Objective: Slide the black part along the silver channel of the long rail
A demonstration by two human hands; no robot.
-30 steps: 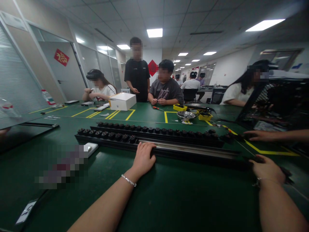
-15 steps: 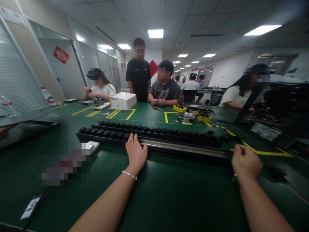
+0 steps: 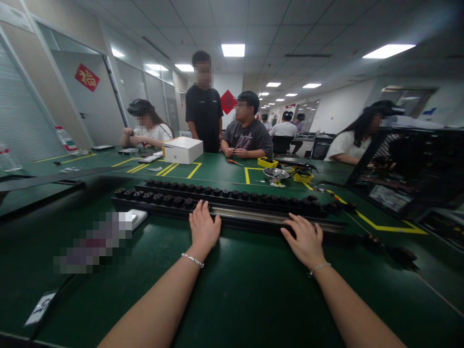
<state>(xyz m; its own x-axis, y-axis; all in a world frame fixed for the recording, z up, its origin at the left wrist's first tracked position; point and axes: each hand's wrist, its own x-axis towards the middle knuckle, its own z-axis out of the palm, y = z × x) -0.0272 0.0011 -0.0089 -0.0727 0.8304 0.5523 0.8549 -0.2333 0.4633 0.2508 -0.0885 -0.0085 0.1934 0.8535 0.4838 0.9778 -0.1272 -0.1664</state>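
A long black channel with a shiny inner groove lies across the table in front of me. Round black socket-like modules fill its left part in a row. My left hand rests on the channel beside the last of them, fingers stretched out. Further right, my right hand lies over the channel's near edge with its fingers spread. Both hands appear to hold nothing, though the fingertips of the right are blurred. Behind runs a second black strip with similar modules. Loose black modules lie beyond the right end.
A pixelated item lies on the green table at left. Further back are a white box, a metal bowl and yellow bins. An open black case stands right. Several people are around the table.
My right hand has moved left from the channel's right end, and its closed fingers have spread. My left hand stays on the channel. The view has shifted slightly.
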